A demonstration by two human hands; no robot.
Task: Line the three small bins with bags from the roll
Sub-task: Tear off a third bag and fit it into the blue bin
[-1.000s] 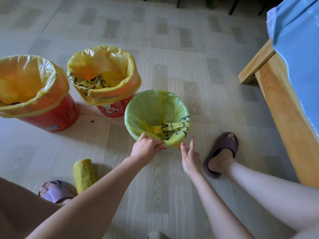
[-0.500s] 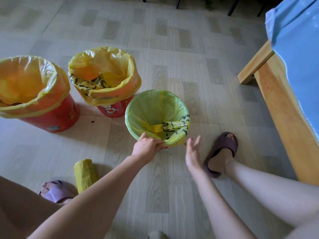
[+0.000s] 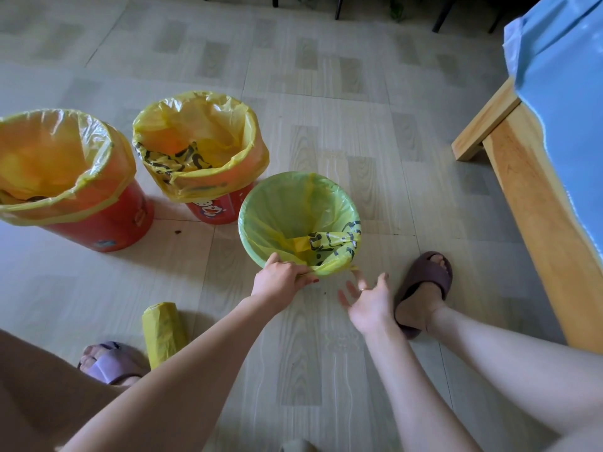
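A: Where is the person's left hand [image 3: 282, 279]?
B: At frame centre, pinching the thin yellow plastic bag [image 3: 329, 244] at the near rim of the small round green bin [image 3: 254, 238].
A: And the right hand [image 3: 370, 300]?
B: Just right of it, fingers spread, holding nothing (two red bag-lined bins [image 3: 107, 223] stand upper left; the yellow bag roll [image 3: 163, 332] lies lower left).

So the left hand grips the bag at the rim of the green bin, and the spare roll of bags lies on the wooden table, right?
Not quite. The left hand does grip the bag at the green bin rim, but the roll of bags lies on the floor near a slippered foot, as the head view shows.
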